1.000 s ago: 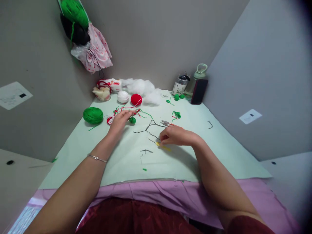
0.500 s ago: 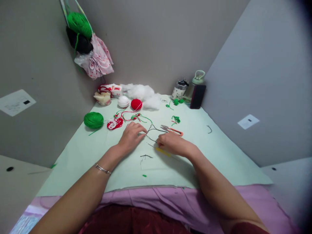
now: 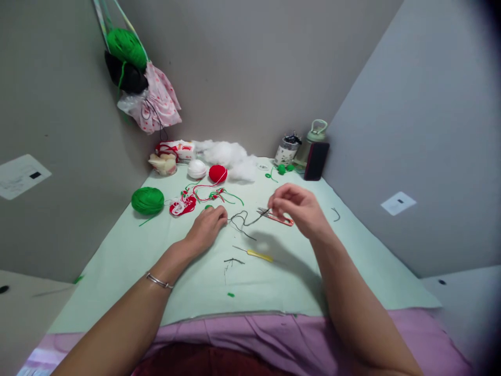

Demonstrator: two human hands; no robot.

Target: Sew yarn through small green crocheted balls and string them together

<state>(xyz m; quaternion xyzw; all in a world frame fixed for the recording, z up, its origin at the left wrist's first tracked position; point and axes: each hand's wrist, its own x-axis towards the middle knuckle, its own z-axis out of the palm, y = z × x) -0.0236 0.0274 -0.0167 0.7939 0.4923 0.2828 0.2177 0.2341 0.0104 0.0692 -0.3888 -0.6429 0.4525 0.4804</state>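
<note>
In the head view a loose length of black yarn (image 3: 246,223) runs over the table between my two hands. My left hand (image 3: 206,228) rests low on the tabletop, its fingers pinched on the left end of the yarn. A bit of green (image 3: 208,207) peeks out behind those knuckles; the rest of it is hidden. Raised above the table, my right hand (image 3: 297,206) grips another stretch of the yarn between thumb and fingers. Beneath that hand lie orange-handled thread snips (image 3: 282,217). A crochet hook with a yellow handle (image 3: 259,256) lies nearer to me.
A green yarn ball (image 3: 147,201), tangled red and white yarn (image 3: 183,204), a white ball (image 3: 197,169) and a red ball (image 3: 218,174) are to the left. White stuffing (image 3: 227,155) lies at the back. A phone (image 3: 317,162) leans by a bottle (image 3: 304,151) at back right.
My right hand has lifted off the table and moved up and right, drawing the black yarn along. The hook is now uncovered. My left hand has shifted slightly left and down.
</note>
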